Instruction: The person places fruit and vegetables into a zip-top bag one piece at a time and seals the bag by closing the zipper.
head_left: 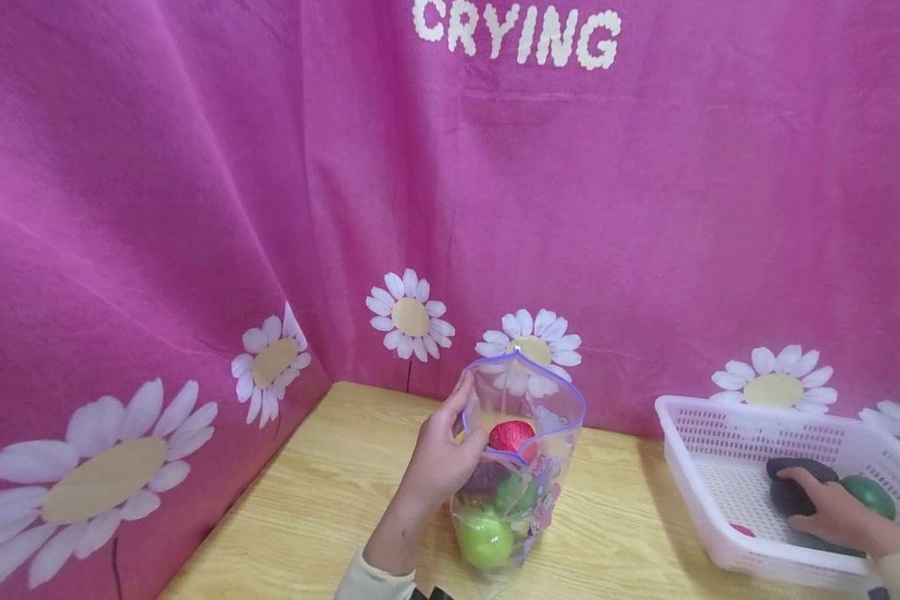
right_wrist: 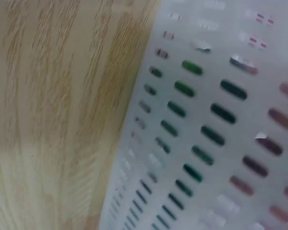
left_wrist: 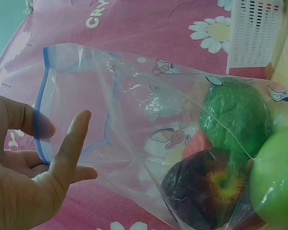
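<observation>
My left hand (head_left: 442, 454) (left_wrist: 43, 177) pinches the purple-edged rim of a clear printed bag (head_left: 562, 442) (left_wrist: 134, 105), whose mouth gapes. Inside it lie a red round item (head_left: 512, 435), a light green apple (head_left: 485, 540) (left_wrist: 278, 177), a darker green item (head_left: 516, 493) (left_wrist: 235, 115) and a dark purple one (left_wrist: 197, 191) with a yellowish patch. At the right, my right hand (head_left: 840, 512) reaches into a white basket (head_left: 690, 492) (right_wrist: 221, 158), fingers and thumb around a dark item (head_left: 791, 497). The right wrist view shows only the basket's slotted side, not the hand.
Beside the right hand in the basket are a green round item (head_left: 868, 495) and a small red piece (head_left: 742, 530). Basket and bag stand on a wooden table (head_left: 307, 492) (right_wrist: 53, 115). A pink cloth with daisies (head_left: 607, 250) hangs behind and at the left.
</observation>
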### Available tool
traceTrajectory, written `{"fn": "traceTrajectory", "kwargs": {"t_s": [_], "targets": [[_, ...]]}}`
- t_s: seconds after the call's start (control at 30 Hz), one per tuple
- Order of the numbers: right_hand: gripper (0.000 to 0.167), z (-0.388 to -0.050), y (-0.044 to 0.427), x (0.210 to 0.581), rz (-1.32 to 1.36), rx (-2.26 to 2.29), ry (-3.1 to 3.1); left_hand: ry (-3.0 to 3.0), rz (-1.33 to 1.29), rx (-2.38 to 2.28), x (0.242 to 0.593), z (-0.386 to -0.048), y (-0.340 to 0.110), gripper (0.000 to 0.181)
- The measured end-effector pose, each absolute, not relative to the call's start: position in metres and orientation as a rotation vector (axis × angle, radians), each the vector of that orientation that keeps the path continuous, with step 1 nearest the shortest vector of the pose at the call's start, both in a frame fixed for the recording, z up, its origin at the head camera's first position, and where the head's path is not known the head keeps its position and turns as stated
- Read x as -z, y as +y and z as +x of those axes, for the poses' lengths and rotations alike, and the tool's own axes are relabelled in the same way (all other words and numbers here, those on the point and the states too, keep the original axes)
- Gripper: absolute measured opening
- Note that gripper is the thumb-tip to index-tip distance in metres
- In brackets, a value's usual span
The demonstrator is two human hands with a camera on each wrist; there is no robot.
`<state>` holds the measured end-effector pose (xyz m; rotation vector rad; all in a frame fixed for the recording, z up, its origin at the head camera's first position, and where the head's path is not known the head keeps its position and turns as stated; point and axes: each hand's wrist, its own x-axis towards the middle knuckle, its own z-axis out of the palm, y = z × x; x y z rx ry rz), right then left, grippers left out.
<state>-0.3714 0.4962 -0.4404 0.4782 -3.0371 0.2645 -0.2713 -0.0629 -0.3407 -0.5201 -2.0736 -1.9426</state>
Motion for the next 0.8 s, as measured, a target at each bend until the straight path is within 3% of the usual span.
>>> {"fn": "traceTrajectory", "kwargs": {"t_s": [0.27, 0.6, 0.8], "targets": [[0.051, -0.373, 0.48, 0.437, 0.614, -0.175, -2.871, -2.073, -0.523, 1.944, 0.339, -0.27, -0.063, 0.072], [0.058, -0.368, 0.466, 0.425, 0.81, -0.083, -2.536, -2.068, -0.534, 1.943, 0.34, -0.27, -0.063, 0.071], [0.065, -0.371, 0.458, 0.4, 0.931, -0.126, -2.374, -2.071, -0.536, 1.94, 0.339, -0.27, -0.064, 0.07]]}}
